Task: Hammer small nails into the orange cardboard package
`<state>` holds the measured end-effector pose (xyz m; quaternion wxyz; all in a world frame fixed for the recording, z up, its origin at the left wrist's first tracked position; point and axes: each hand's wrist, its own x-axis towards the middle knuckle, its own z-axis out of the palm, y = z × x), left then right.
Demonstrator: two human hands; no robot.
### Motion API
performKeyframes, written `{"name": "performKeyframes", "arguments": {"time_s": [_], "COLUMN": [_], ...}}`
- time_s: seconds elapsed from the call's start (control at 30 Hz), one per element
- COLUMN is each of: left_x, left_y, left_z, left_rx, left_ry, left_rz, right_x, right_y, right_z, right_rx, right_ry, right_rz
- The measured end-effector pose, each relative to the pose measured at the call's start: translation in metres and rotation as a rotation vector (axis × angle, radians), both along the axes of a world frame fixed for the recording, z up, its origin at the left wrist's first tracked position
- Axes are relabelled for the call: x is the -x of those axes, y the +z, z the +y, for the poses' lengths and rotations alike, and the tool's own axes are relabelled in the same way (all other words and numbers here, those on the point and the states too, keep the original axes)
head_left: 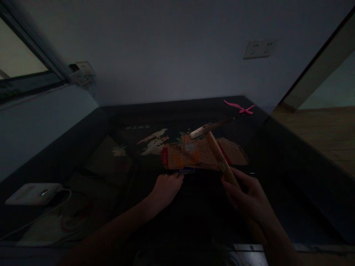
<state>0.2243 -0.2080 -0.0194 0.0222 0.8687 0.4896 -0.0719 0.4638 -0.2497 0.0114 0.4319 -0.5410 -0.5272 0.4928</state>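
My right hand (251, 190), lower right, grips the hammer (215, 147); its head is over the dotted pad (176, 157), mid-frame. My left hand (168, 186) is closed on a blue thing (188, 171) by the pad's near edge; poor light could skew a blow onto my fingers.

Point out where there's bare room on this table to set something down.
The table's back strip looks bare between wall and hammer, left of the pink ribbon. The centre is crowded with dotted piece, left hand and right hand; front left has white device, cord.
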Motion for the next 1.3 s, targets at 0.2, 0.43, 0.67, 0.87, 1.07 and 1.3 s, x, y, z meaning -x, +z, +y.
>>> {"name": "performKeyframes", "arguments": {"time_s": [0.2,0.43,0.67,0.87,1.07,1.3], "left_x": [-0.002,0.002,0.017,0.011,0.016,0.008], "left_y": [-0.007,0.018,0.017,0.041,0.073,0.070], "left_z": [0.000,-0.008,-0.011,-0.019,0.003,0.072], "left_rx": [-0.020,0.029,0.104,0.132,0.032,-0.044], "left_ry": [-0.023,0.005,0.087,0.068,0.145,0.066], "left_rz": [0.035,-0.113,-0.575,-0.949,-1.159,-1.364], "right_x": [-0.002,-0.001,-0.002,-0.001,0.002,0.001], "right_y": [-0.001,-0.003,-0.004,-0.004,-0.003,-0.007], "right_z": [-0.001,-0.001,-0.001,0.000,0.000,0.001], "right_rx": [-0.008,0.020,0.023,0.027,0.049,0.032], "right_ry": [0.001,-0.014,-0.022,-0.040,-0.062,-0.067], "right_rz": [0.000,0.004,0.008,0.023,0.061,0.044]}}
